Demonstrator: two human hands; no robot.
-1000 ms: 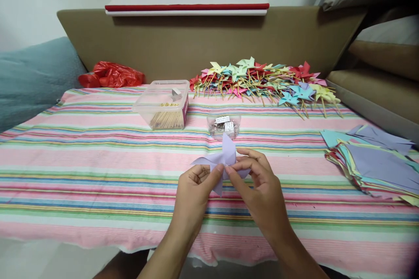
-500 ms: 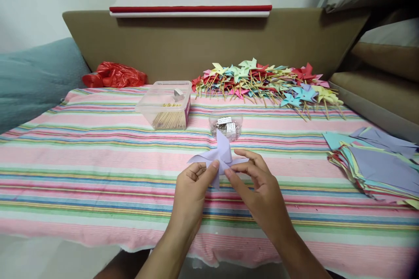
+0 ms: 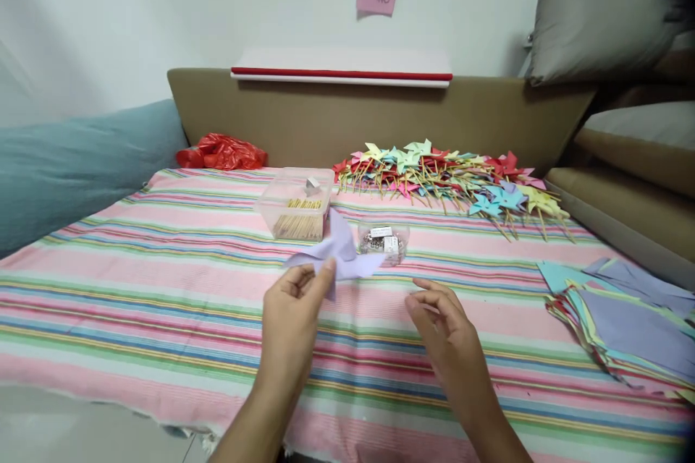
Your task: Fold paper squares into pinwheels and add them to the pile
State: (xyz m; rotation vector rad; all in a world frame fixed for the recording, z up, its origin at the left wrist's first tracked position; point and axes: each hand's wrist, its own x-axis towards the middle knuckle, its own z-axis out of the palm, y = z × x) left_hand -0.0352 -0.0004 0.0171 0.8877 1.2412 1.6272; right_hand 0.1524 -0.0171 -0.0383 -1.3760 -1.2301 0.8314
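Note:
My left hand (image 3: 290, 318) pinches a folded lilac paper pinwheel (image 3: 339, 253) above the striped tablecloth (image 3: 163, 282). To the right of the pinwheel my right hand (image 3: 442, 333) hovers apart from it, fingers loosely curled and holding nothing. Just beyond the pinwheel sits a small clear tub of metal pins (image 3: 383, 242). A clear plastic box of wooden sticks (image 3: 296, 206) stands behind and to the left of it.
A heap of finished coloured pinwheels on sticks (image 3: 445, 177) lies at the back of the table. A stack of coloured paper squares (image 3: 630, 311) rests at the right edge. A red plastic bag (image 3: 222, 152) lies at the back left, before a brown sofa back (image 3: 380, 119).
My right hand has let go of the lilac pinwheel and drawn away to the right. My left hand keeps the pinwheel. The view has tilted upward.

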